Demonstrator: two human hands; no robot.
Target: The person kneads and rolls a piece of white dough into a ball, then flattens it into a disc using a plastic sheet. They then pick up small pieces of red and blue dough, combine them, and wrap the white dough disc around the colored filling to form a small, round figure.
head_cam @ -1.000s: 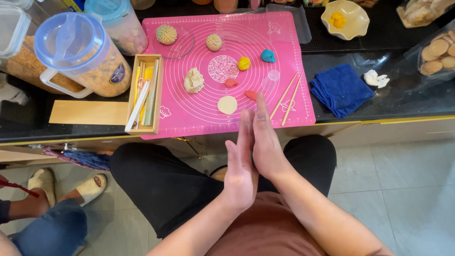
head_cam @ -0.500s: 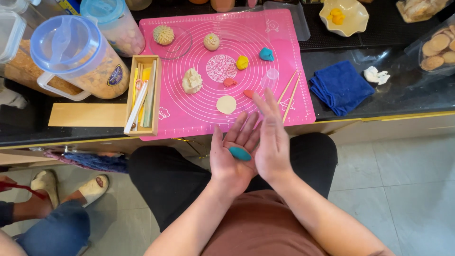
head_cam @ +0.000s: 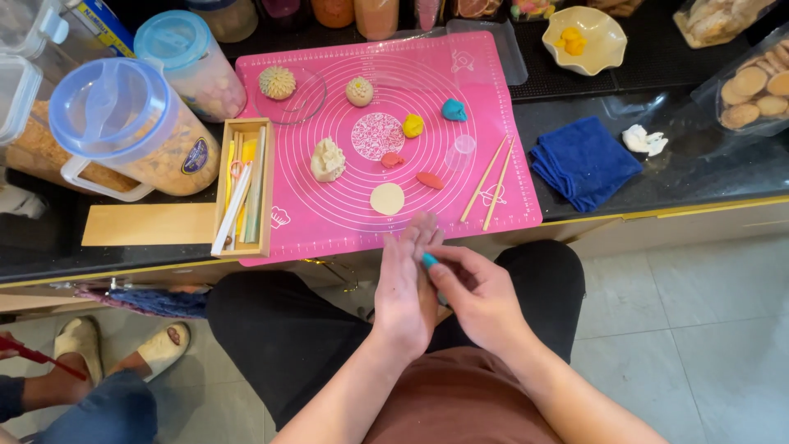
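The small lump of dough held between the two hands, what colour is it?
Teal blue; the small dough lump shows in the head view.

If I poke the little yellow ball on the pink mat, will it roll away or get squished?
The yellow ball looks lumpy rather than perfectly round, so it would probably wobble a bit and stop on the flat pink mat. It resembles the soft dough pieces nearby, like the flattened cream disc, so a poke would likely dent it. Being small, it is probably light.
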